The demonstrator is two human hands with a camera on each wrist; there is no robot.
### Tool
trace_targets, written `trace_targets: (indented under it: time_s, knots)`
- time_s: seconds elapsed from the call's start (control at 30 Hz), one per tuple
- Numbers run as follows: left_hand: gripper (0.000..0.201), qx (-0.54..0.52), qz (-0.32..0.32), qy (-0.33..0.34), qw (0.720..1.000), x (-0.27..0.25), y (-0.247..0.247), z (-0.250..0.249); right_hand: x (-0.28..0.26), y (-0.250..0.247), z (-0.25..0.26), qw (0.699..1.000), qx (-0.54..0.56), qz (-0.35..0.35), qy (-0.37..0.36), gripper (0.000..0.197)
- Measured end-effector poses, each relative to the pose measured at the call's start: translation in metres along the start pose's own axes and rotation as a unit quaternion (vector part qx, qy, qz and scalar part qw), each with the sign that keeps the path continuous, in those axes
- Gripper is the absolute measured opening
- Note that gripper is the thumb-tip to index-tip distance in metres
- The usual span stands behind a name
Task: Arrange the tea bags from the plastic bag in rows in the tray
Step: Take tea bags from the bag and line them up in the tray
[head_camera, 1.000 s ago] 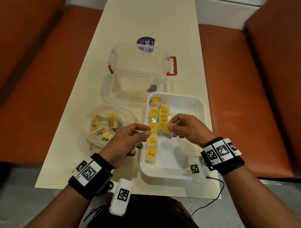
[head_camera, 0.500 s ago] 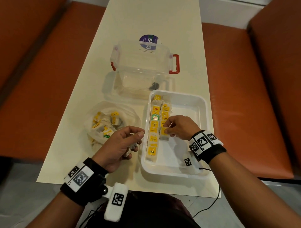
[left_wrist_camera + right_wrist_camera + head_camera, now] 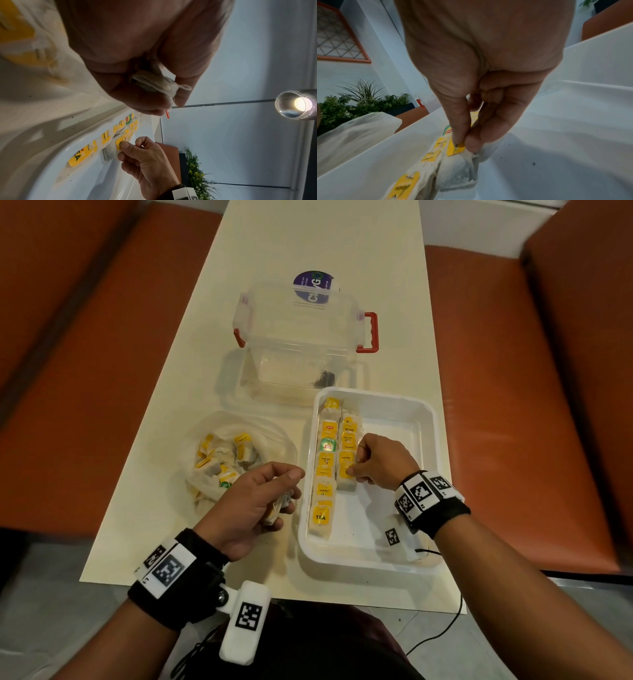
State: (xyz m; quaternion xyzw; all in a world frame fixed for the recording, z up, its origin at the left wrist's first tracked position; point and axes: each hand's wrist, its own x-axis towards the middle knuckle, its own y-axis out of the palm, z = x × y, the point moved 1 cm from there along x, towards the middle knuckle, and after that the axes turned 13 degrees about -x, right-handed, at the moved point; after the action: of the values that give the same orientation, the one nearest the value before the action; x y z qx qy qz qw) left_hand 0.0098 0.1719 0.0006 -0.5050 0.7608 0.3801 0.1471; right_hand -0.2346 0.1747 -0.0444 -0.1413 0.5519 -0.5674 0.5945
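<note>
Tea bags of pale paper with yellow tags (image 3: pixel 324 463) lie in two rows down the left side of the white plastic tray (image 3: pixel 407 556), at lower centre of the head view. The right hand (image 3: pixel 378 460), fingers curled, pinches the yellow tag of the nearest bag in the second row (image 3: pixel 458 167). The left hand (image 3: pixel 255 501), just left of the tray, is clenched around another tea bag (image 3: pixel 154 82). The clear plastic bag of loose tea bags (image 3: pixel 233 460) sits at left centre.
</note>
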Motion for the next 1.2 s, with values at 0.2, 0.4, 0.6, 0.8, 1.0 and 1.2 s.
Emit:
trace_targets:
  time_s: [0.2,0.4,0.6,0.8,1.0,1.2]
  knots:
    - [0.015,-0.052,0.005,-0.030,0.998,0.000,-0.001,-0.002,0.000,0.000,0.001,1.000,-0.007,-0.004,-0.008,0.026]
    - [0.032,-0.105,0.014,-0.058,0.993,0.001,-0.001,-0.006,-0.002,-0.003,0.000,1.000,-0.010,-0.016,-0.002,0.029]
    - [0.037,-0.099,0.018,-0.043,0.994,0.003,0.003,-0.006,-0.007,-0.004,0.001,1.000,0.011,-0.023,-0.013,0.028]
    - [0.036,-0.121,0.015,-0.028,0.992,0.006,0.007,-0.007,-0.029,-0.006,0.013,0.996,0.066,-0.038,-0.051,0.024]
    - [0.031,-0.145,0.007,-0.040,0.989,0.009,0.013,-0.008,-0.064,-0.013,0.027,0.983,0.107,-0.031,-0.148,0.026]
    - [0.028,-0.136,0.027,-0.045,0.989,0.009,0.025,-0.005,-0.082,-0.016,0.033,0.966,0.051,-0.051,-0.249,0.044]
